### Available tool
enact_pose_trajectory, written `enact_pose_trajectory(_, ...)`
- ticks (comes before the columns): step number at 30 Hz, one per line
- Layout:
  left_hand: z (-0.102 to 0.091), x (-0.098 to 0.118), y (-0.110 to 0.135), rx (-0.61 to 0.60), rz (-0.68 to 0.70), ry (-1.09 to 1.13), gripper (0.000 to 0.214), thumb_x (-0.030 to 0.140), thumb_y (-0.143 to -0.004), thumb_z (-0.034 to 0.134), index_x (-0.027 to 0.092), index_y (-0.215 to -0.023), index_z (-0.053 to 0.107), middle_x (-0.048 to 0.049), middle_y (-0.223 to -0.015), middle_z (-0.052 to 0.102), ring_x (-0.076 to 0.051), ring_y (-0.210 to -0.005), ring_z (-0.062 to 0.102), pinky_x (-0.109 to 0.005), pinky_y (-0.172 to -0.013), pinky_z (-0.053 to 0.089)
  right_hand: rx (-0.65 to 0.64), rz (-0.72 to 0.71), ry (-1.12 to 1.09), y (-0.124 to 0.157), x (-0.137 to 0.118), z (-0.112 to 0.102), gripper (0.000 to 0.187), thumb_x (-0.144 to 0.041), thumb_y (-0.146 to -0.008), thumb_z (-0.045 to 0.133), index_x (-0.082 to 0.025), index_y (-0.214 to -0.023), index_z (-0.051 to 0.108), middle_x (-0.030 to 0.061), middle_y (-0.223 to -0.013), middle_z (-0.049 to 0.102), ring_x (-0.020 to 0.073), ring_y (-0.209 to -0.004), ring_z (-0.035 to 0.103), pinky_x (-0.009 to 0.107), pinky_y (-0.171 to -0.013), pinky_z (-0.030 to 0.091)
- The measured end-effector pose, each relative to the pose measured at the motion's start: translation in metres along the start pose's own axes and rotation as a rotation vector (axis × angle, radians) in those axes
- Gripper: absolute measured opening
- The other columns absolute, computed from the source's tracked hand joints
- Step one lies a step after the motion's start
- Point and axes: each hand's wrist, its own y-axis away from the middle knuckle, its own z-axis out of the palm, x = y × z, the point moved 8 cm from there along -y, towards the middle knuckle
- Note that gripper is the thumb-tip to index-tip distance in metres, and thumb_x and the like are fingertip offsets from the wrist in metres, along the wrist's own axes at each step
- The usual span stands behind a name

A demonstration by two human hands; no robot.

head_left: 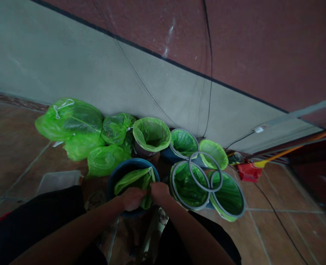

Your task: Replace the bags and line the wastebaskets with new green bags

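Six bins (134, 161) stood on the tiled floor (279, 173) by the wall. The nearest was the blue one between the person's feet, and the green bag (131, 179) was sagging inside its mouth, white drawstring (151, 170) at the top edge. Left hand (134, 198) and right hand (159, 193) were both on that bag; fingers looked closed, pinching the plastic, though most of the fingertips were hidden.

The other five bins already had green liners (191, 180) in them, folded over the rims: three at the back, two at front right. Too dark to tell if anything sat at the bottom. Three of those five had grey rings (176, 200) around their mouths, and one loose grey ring (220, 180) lay across the front pair.

Left of the bins I counted four stuffed green bags (81, 114) piled up, contents too murky to make out. Also one clear plastic tub (59, 180) on the floor and one red dustpan (247, 172) at far right.
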Motion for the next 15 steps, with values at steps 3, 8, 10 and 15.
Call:
enact_pose_trajectory(3, 0.009, -0.004, 0.001, -0.075, -0.015, -0.084, 0.030, 0.012, -0.078, 0.053, 0.016, -0.099, 0.074, -0.0176, -0.093, 0.075, -0.034, -0.093, 0.071, -0.042, -0.082, 0.053, -0.109, -0.104, 0.040, 0.002, -0.008, 0.019, 0.020, -0.020, -0.083, 0.059, -0.014, -0.095, 0.075, 0.0169, -0.100, 0.075, 0.0287, -0.100, 0.070, 0.032, -0.079, 0.055)
enact_pose_trajectory(8, -0.010, -0.009, -0.001, -0.004, -0.117, -0.125, 0.032, 0.029, -0.089, 0.045, 0.015, -0.094, 0.073, -0.0188, -0.099, 0.074, -0.031, -0.098, 0.069, -0.041, -0.088, 0.051, -0.163, -0.159, 0.097, 0.002, -0.011, 0.043, 0.020, -0.028, -0.081, 0.065, -0.015, -0.091, 0.076, 0.0164, -0.094, 0.075, 0.0304, -0.093, 0.072, 0.035, -0.077, 0.057)
enact_pose_trajectory(10, -0.023, -0.013, -0.001, 0.048, -0.191, -0.123, 0.048, 0.043, -0.094, 0.034, 0.015, -0.093, 0.073, -0.0184, -0.099, 0.073, -0.030, -0.098, 0.069, -0.042, -0.088, 0.051, -0.154, -0.188, 0.121, 0.001, -0.011, 0.045, 0.020, -0.027, -0.079, 0.067, -0.015, -0.092, 0.076, 0.0164, -0.094, 0.075, 0.0302, -0.092, 0.072, 0.034, -0.077, 0.056)
enact_pose_trajectory(15, -0.046, -0.034, 0.017, 0.157, -0.399, -0.117, 0.042, 0.043, -0.093, 0.039, 0.019, -0.088, 0.074, -0.0164, -0.096, 0.074, -0.031, -0.097, 0.068, -0.042, -0.089, 0.051, -0.073, -0.215, 0.124, 0.003, -0.007, 0.025, 0.024, -0.015, -0.083, 0.058, -0.011, -0.100, 0.074, 0.0185, -0.102, 0.074, 0.0282, -0.101, 0.070, 0.032, -0.083, 0.054)
